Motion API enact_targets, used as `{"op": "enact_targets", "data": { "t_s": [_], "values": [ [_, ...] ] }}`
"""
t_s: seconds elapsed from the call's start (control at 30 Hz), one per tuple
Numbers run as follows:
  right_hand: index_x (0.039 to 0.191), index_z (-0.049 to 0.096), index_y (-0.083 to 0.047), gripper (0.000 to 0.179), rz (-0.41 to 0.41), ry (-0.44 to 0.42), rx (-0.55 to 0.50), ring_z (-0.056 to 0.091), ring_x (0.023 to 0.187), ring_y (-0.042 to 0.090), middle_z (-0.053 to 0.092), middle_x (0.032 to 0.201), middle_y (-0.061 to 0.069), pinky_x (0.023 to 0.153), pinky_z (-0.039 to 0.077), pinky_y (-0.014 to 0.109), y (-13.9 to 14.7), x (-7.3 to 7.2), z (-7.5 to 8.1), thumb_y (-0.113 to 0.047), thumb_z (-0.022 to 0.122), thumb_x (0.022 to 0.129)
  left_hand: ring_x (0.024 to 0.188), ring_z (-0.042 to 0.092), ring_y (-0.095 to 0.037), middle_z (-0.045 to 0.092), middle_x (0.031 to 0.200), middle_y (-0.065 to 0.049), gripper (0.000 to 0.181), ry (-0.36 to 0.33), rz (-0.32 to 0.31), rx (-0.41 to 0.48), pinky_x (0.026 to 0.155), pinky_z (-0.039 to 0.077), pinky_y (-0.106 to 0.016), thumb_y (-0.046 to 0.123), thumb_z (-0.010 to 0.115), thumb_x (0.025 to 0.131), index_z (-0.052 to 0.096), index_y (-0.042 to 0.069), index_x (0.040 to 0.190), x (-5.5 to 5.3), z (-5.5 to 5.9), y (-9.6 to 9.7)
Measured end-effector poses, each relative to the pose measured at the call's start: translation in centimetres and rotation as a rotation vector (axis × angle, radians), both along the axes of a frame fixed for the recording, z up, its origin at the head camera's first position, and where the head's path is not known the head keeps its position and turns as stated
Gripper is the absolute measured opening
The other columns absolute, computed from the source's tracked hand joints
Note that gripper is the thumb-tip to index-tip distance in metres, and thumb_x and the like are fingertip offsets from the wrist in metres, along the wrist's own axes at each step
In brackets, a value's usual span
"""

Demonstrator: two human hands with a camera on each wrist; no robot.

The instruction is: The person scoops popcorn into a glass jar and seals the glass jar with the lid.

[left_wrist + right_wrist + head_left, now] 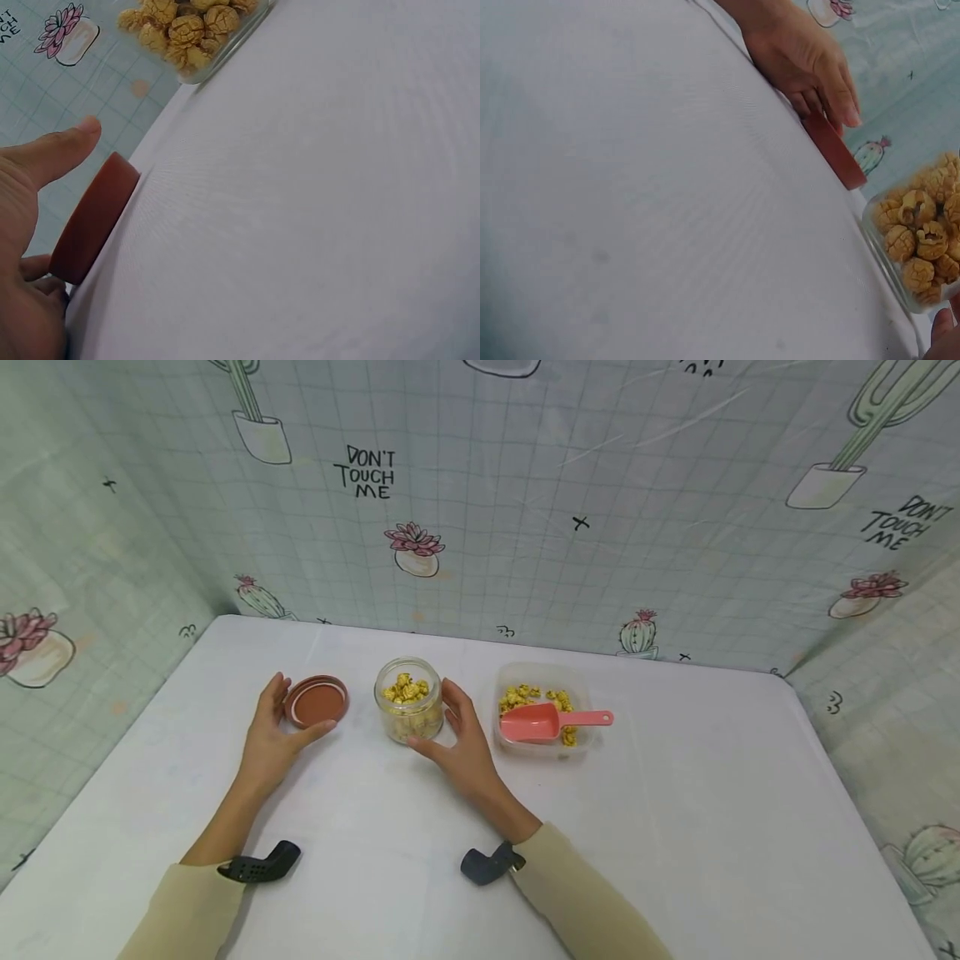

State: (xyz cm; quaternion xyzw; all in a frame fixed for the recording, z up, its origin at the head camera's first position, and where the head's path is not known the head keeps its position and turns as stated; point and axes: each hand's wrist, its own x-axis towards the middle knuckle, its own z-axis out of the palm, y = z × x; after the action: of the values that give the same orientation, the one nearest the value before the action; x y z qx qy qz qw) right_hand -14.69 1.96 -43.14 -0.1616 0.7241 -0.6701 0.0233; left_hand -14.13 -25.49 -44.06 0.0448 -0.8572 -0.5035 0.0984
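A brown round lid (318, 702) lies on the table, a pale ring showing on its face. My left hand (273, 735) spreads around it, fingers along its left side and thumb near its front edge; in the left wrist view the thumb (64, 150) stands raised off the lid (94, 217). To the right is a lidless glass jar (408, 702) of golden popcorn (406, 688). Around its right side my right hand (468, 747) lies with fingers extended, thumb by the front base. The right wrist view shows only a bit of this hand (943, 337), below the jar (900, 285).
Right of the jar stands a clear plastic tub (510, 675) with more popcorn (517, 696). A pink scoop (532, 723) lies across it, its handle sticking out to the right. The white table (675, 827) meets a patterned cloth backdrop (510, 543) at the back.
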Motion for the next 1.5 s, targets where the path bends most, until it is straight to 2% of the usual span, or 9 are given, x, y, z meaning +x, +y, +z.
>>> {"op": "enact_targets", "data": {
  "t_s": [0.1,0.3,0.47,0.67,0.73,0.93,1.0,1.23,1.5],
  "values": [
    [0.149,0.029,-0.024,0.085,-0.018,-0.014,0.032,0.028,0.137,0.006,0.033,0.148,-0.009,0.113,0.026,0.026,-0.2,-0.9,-1.3,-0.019,0.079,0.080,0.142,0.016,-0.036,0.017,0.155,-0.021,0.107,0.002,-0.010,-0.033,0.114,0.020,-0.052,0.028,0.079,0.080,0.005,0.007,0.154,-0.1,0.0,0.0],
    [0.147,0.030,-0.028,0.085,-0.025,-0.011,0.067,0.033,0.134,0.006,0.037,0.146,-0.011,0.111,0.029,0.025,-0.4,-1.4,-1.6,-0.023,0.081,0.079,0.140,0.020,-0.040,0.022,0.152,-0.026,0.105,0.003,-0.020,-0.104,0.112,0.022,-0.055,0.028,0.080,0.079,0.010,-0.001,0.152,-0.3,-0.1,0.1],
    [0.148,0.031,-0.023,0.085,-0.028,-0.014,0.095,0.034,0.135,0.012,0.040,0.146,-0.004,0.112,0.029,0.029,-0.3,-1.3,-0.9,-0.018,0.080,0.079,0.137,0.024,-0.042,0.026,0.150,-0.028,0.103,0.003,-0.011,-0.158,0.110,0.026,-0.057,0.029,0.080,0.079,0.013,-0.004,0.151,-0.5,-0.2,0.1],
    [0.147,0.033,-0.010,0.082,-0.029,-0.003,0.079,0.037,0.135,0.020,0.041,0.145,0.008,0.111,0.031,0.039,-0.2,-0.5,1.4,-0.006,0.079,0.079,0.135,0.029,-0.044,0.029,0.147,-0.029,0.099,0.002,0.019,-0.184,0.107,0.030,-0.058,0.028,0.079,0.080,0.017,-0.005,0.149,-0.7,-0.1,0.0],
    [0.146,0.034,-0.010,0.081,-0.034,0.005,0.083,0.038,0.134,0.021,0.042,0.145,0.009,0.111,0.032,0.039,-0.3,-0.6,1.3,-0.006,0.079,0.078,0.135,0.030,-0.043,0.030,0.147,-0.029,0.099,-0.002,0.029,-0.182,0.107,0.031,-0.058,0.029,0.079,0.080,0.018,-0.005,0.150,-0.8,-0.2,0.0],
    [0.146,0.034,-0.028,0.086,-0.052,0.002,0.115,0.038,0.132,0.009,0.043,0.143,-0.006,0.108,0.034,0.027,-0.4,-1.9,-1.4,-0.019,0.082,0.076,0.136,0.031,-0.039,0.032,0.148,-0.026,0.100,0.006,0.043,-0.157,0.108,0.031,-0.054,0.030,0.080,0.079,0.019,-0.001,0.151,-0.8,-0.4,0.0],
    [0.146,0.034,-0.030,0.086,-0.052,0.010,0.118,0.038,0.131,0.007,0.043,0.143,-0.008,0.108,0.035,0.025,-0.4,-2.0,-1.7,-0.021,0.082,0.076,0.136,0.031,-0.038,0.033,0.147,-0.026,0.100,0.015,0.037,-0.136,0.108,0.031,-0.052,0.031,0.080,0.078,0.018,0.000,0.151,-0.8,-0.4,0.0],
    [0.145,0.035,-0.034,0.085,-0.053,0.009,0.107,0.038,0.130,0.003,0.043,0.142,-0.014,0.106,0.036,0.023,-0.4,-2.0,-1.9,-0.024,0.083,0.075,0.136,0.033,-0.032,0.037,0.144,-0.020,0.102,0.090,-0.022,-0.037,0.111,0.030,-0.040,0.027,0.081,0.078,0.014,0.008,0.153,-0.4,0.5,0.7],
    [0.144,0.035,-0.035,0.085,-0.059,0.004,0.108,0.039,0.129,0.002,0.043,0.140,-0.015,0.106,0.036,0.023,-0.4,-1.9,-1.9,-0.025,0.083,0.075,0.135,0.035,-0.029,0.040,0.142,-0.019,0.099,0.207,-0.109,-0.014,0.112,0.027,-0.025,0.011,0.082,0.076,0.019,0.008,0.152,-0.1,2.0,1.8]
  ]
}}
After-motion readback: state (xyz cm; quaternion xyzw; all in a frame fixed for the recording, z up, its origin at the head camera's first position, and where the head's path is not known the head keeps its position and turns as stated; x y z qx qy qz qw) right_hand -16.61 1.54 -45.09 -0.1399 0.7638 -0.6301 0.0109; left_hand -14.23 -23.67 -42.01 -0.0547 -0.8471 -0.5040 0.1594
